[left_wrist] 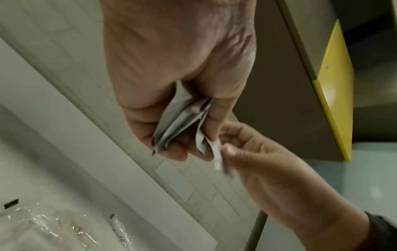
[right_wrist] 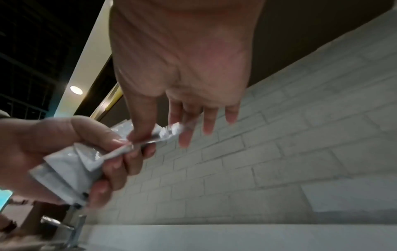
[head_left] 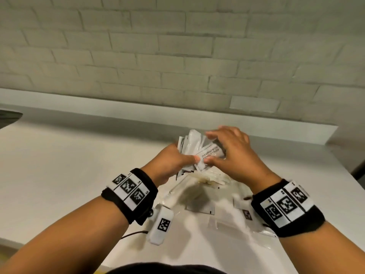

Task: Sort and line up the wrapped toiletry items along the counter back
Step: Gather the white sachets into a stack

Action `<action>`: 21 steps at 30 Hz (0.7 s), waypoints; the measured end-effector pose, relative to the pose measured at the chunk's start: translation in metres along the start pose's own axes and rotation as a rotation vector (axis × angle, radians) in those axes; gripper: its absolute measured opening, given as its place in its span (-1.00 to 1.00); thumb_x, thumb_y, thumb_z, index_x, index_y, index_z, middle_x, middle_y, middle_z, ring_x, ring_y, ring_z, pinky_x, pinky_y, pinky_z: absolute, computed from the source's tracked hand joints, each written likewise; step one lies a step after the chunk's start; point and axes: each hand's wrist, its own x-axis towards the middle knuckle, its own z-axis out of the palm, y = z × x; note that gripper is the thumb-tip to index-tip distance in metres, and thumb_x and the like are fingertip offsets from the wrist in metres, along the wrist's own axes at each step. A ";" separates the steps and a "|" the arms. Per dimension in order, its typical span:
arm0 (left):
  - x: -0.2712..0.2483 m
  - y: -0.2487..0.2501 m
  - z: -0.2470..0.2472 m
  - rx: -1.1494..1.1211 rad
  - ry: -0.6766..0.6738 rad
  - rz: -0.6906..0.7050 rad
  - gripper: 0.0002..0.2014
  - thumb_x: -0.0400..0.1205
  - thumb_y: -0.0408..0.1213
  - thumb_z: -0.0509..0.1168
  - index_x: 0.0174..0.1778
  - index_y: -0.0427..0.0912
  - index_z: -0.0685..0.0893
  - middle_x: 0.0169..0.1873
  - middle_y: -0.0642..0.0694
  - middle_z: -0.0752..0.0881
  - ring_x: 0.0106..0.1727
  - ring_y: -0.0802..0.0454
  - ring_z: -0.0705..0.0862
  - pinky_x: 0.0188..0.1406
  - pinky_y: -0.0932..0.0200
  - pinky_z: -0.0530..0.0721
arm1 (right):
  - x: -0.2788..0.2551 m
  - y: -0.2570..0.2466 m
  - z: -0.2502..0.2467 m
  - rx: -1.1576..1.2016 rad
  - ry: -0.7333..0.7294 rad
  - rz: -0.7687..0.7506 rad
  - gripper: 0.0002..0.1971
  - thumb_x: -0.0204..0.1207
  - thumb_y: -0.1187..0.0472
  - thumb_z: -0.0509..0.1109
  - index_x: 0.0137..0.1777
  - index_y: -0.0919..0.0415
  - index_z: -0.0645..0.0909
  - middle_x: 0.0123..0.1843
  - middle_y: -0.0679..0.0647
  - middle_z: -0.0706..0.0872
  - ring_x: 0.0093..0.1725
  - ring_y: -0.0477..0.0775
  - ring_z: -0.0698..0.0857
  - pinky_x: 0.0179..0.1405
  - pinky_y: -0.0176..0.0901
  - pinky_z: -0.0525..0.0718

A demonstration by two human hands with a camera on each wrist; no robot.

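Head view: above the bench [head_left: 79,165], left hand [head_left: 171,165] clamps a sachet stack [head_left: 187,145]; right hand [head_left: 233,153] pinches its shampoo sachet [head_left: 210,155], apparently mid-sort. Next: draw it free, place it along the far edge.

You have a white brick-tiled wall [head_left: 177,46] across the upper frame, a yellow-edged cabinet [left_wrist: 335,88] at upper right of the left wrist view, and a round ceiling light [right_wrist: 76,90] at left of the right wrist view.
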 end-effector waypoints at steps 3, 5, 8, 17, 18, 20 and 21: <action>0.003 -0.002 -0.013 0.002 0.003 0.001 -0.71 0.38 -0.29 0.48 0.00 -0.22 0.68 -0.22 -0.18 0.75 -0.24 -0.07 0.73 -0.27 0.12 0.63 | 0.005 -0.012 0.015 0.044 -0.176 0.141 -0.72 0.33 -0.04 0.58 -0.05 -0.03 0.61 -0.20 -0.17 0.58 -0.06 -0.05 0.53 -0.06 -0.20 0.48; 0.003 -0.003 -0.019 -0.066 0.025 -0.021 -0.75 0.52 -0.26 0.46 0.08 -0.24 0.66 -0.22 -0.17 0.75 -0.30 -0.02 0.74 -0.36 0.17 0.62 | 0.006 -0.010 0.026 0.210 -0.206 0.210 -0.75 0.40 0.07 0.57 -0.30 0.08 0.53 -0.43 -0.09 0.61 -0.41 -0.07 0.59 -0.41 -0.28 0.51; 0.001 -0.006 -0.033 -0.203 0.025 -0.059 -0.74 0.69 -0.12 0.24 0.15 -0.22 0.65 -0.16 -0.14 0.79 -0.26 -0.05 0.79 -0.35 0.18 0.68 | 0.008 -0.006 0.040 0.640 -0.023 0.324 -0.87 0.45 0.21 0.52 -0.20 0.12 0.60 -0.33 0.02 0.72 -0.37 0.00 0.65 -0.35 -0.17 0.60; 0.005 -0.008 -0.041 -0.041 -0.050 -0.044 -0.46 0.54 0.24 0.21 0.17 -0.15 0.67 -0.09 -0.19 0.83 -0.15 -0.08 0.81 -0.25 0.12 0.71 | 0.026 -0.032 0.055 1.007 0.151 0.263 -0.87 0.39 0.38 0.51 -0.11 0.18 0.75 -0.22 0.16 0.73 -0.27 0.10 0.66 -0.30 -0.14 0.64; 0.010 -0.006 -0.045 -0.070 -0.003 -0.095 -0.42 0.56 0.26 0.18 0.18 -0.18 0.65 -0.09 -0.16 0.83 -0.16 -0.06 0.81 -0.28 0.15 0.70 | 0.032 -0.028 0.051 0.866 0.282 0.201 -0.88 0.37 0.36 0.54 -0.19 0.13 0.75 -0.24 0.10 0.67 -0.25 0.01 0.63 -0.24 -0.21 0.60; 0.016 -0.004 -0.052 -0.235 0.001 -0.183 -0.45 0.59 0.22 0.19 0.16 -0.25 0.61 -0.10 -0.18 0.81 -0.19 -0.06 0.79 -0.32 0.17 0.69 | 0.038 -0.021 0.045 0.520 0.455 -0.016 -0.81 0.36 0.37 0.53 -0.22 0.02 0.79 -0.25 -0.03 0.58 -0.20 -0.08 0.59 -0.17 -0.29 0.55; 0.017 -0.003 -0.056 -0.310 -0.023 -0.193 -0.51 0.59 0.13 0.25 0.14 -0.27 0.62 -0.12 -0.19 0.79 -0.21 -0.07 0.79 -0.34 0.17 0.69 | 0.040 -0.018 0.046 0.295 0.472 -0.155 -0.80 0.38 0.33 0.50 -0.16 -0.02 0.82 -0.25 -0.04 0.58 -0.16 -0.03 0.59 -0.15 -0.19 0.54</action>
